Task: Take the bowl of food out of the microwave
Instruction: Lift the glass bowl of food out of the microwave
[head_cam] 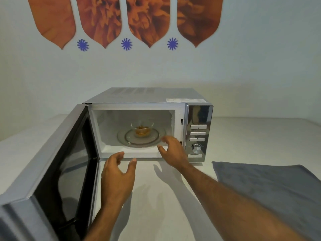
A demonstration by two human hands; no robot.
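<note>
A silver microwave (147, 96) stands on a white counter with its door (57, 164) swung wide to the left. Inside, a clear glass bowl (142, 130) of orange-brown food sits on the round glass turntable (157, 138). My left hand (118, 173) hovers in front of the cavity's lower edge, fingers apart, holding nothing. My right hand (171, 150) is at the right front of the opening, fingers spread, a short way from the bowl and not touching it.
The control panel (198, 134) with buttons and a knob is right of the cavity. A grey cloth (271, 188) lies flat on the white counter (156, 197) at the right. The open door blocks the left side. A decorated wall rises behind.
</note>
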